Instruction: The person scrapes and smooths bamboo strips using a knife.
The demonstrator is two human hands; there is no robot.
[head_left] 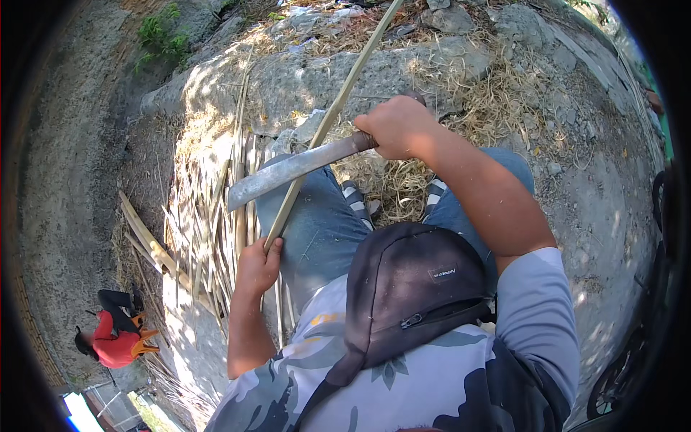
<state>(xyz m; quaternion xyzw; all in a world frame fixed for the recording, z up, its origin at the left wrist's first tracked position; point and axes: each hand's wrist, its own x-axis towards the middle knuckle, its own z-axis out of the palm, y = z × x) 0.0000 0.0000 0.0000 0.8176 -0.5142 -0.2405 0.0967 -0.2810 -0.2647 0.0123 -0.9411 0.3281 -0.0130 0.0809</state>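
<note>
My right hand [397,128] is closed round the dark handle of a machete [291,170], whose broad grey blade points left above my thigh. The blade lies across a long, pale bamboo strip [338,101], touching or just over it. Low on the left, my left hand [260,265] grips the strip's near end beside my knee. From there the strip slants up and away to the right, past the top edge of the view.
Many split bamboo strips [209,237] lie to my left, with a thicker bamboo piece [147,237] beyond. Curly shavings [479,108] cover the ground ahead near a rough concrete slab [374,75]. A black bag [414,281] hangs on my chest. Far left, a person in red [115,338] sits on an orange chair.
</note>
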